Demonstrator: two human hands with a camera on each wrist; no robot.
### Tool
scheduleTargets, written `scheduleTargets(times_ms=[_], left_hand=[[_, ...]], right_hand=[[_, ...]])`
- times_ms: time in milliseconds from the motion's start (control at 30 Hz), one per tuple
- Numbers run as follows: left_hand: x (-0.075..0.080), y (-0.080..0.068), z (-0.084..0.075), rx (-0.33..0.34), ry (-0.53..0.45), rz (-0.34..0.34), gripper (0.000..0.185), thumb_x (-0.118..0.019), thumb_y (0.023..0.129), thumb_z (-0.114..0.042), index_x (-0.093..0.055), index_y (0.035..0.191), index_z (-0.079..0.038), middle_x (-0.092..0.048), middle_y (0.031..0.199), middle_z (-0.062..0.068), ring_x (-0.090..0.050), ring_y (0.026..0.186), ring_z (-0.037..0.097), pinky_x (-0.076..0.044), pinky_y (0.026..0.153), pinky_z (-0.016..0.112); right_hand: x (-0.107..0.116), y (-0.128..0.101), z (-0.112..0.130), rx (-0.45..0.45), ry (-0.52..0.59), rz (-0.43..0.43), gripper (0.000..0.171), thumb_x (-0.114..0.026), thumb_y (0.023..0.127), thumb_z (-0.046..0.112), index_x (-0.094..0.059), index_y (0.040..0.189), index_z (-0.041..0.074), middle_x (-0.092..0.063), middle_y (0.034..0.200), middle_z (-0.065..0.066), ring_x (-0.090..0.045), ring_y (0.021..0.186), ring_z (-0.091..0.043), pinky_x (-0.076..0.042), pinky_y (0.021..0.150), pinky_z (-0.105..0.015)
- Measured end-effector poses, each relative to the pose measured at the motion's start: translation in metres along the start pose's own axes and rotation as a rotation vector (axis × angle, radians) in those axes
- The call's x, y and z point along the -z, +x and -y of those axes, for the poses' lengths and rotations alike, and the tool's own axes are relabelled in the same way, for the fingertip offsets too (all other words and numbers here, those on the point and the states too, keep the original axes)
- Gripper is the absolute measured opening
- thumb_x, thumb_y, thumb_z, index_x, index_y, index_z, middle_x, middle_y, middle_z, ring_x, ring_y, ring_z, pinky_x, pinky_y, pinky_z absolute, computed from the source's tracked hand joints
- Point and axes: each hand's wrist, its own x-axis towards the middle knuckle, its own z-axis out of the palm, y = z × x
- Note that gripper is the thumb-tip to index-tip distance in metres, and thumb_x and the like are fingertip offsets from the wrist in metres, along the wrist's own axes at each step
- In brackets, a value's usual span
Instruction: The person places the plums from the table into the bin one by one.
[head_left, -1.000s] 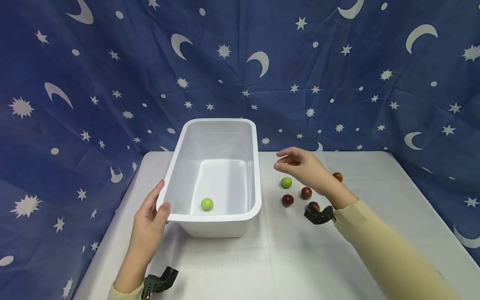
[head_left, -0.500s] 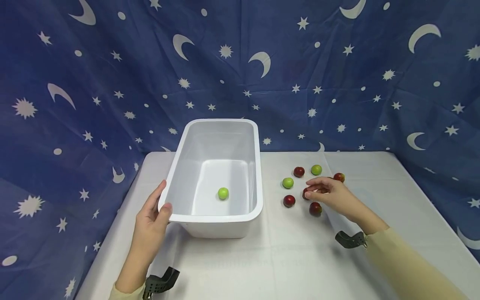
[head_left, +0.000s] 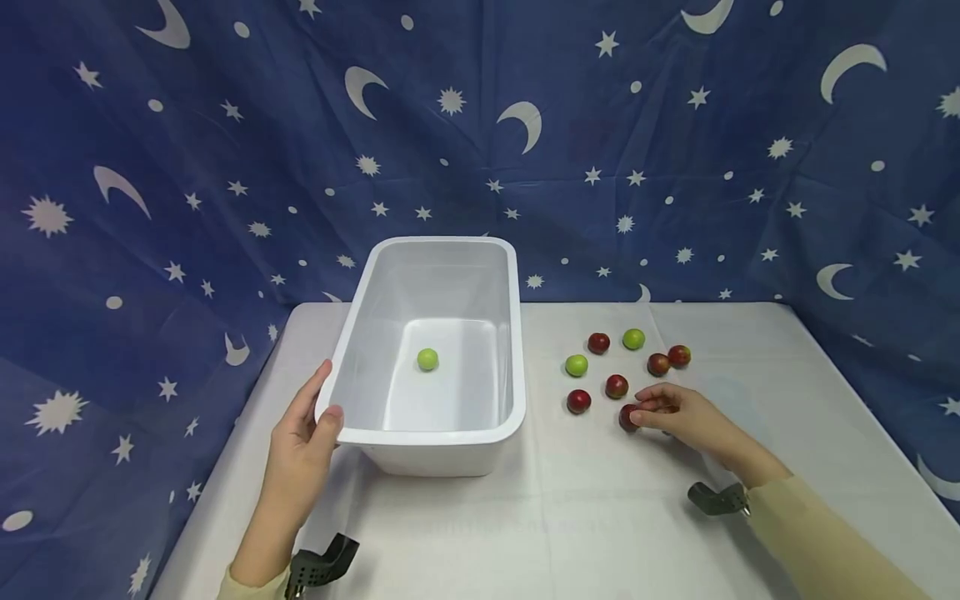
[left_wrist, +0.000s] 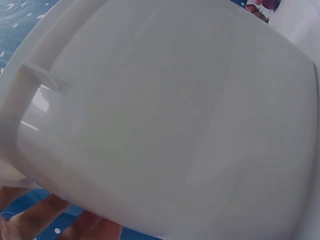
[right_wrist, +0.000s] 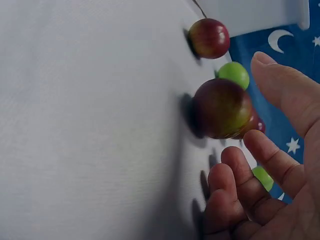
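My left hand [head_left: 300, 450] grips the near left corner of a white plastic tub [head_left: 427, 437], thumb over the rim and fingers along the outer side. Inside the tub, a small green apple [head_left: 427, 359] lies on the floor. The tub's outer wall [left_wrist: 160, 115] fills most of the left wrist view. My right hand [head_left: 697, 425] is low over the table at the nearest red apple [head_left: 627, 418]. In the right wrist view, thumb and fingers [right_wrist: 262, 145] are spread on either side of that apple [right_wrist: 220, 110], with a gap showing between.
Several more red apples, including one in the middle [head_left: 617, 386] and one closest to the tub [head_left: 578, 402], lie on the white tablecloth [head_left: 465, 533]. Two green apples [head_left: 577, 365] are among them. A blue star-and-moon curtain [head_left: 480, 150] hangs behind the table.
My right hand has moved from the back of the apples, past the middle red one, to the nearest red apple. The green apple has rolled farther back in the tub. My left hand stays put.
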Motion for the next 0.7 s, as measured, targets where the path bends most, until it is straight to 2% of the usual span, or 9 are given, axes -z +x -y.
scheduleTargets(times_ms=[233, 600, 700], left_hand=[[0.0001, -0.0024, -0.0019, 0.021, 0.037, -0.015, 0.051, -0.048, 0.102, -0.01, -0.036, 0.151, -0.018, -0.033, 0.153, 0.001, -0.042, 0.128, 0.027, -0.05, 0.084, 0.021], [-0.0026, -0.0012, -0.0026, 0.028, 0.034, -0.016, 0.051, -0.048, 0.102, -0.012, -0.037, 0.151, -0.022, -0.033, 0.153, 0.001, -0.043, 0.127, 0.026, -0.05, 0.082, 0.02], [-0.0023, -0.0012, -0.0027, 0.027, 0.044, -0.017, 0.051, -0.047, 0.102, -0.012, -0.037, 0.15, -0.026, -0.033, 0.153, 0.0, -0.043, 0.127, 0.027, -0.051, 0.082, 0.02]], right_hand=[[-0.0058, 0.0002, -0.0049, -0.046, 0.003, 0.042, 0.07, -0.075, 0.079, 0.051, -0.055, 0.129, 0.006, -0.06, 0.109, -0.007, -0.055, 0.098, -0.022, -0.048, 0.083, -0.032], [-0.0084, 0.0006, -0.0069, -0.092, -0.062, 0.035, 0.074, -0.076, 0.076, 0.056, -0.056, 0.13, 0.009, -0.055, 0.112, -0.009, -0.047, 0.1, -0.027, -0.042, 0.079, -0.035], [-0.0088, 0.0006, -0.0067, -0.094, -0.067, 0.032, 0.073, -0.076, 0.077, 0.056, -0.056, 0.13, 0.009, -0.055, 0.112, -0.01, -0.047, 0.1, -0.027, -0.043, 0.079, -0.036]])
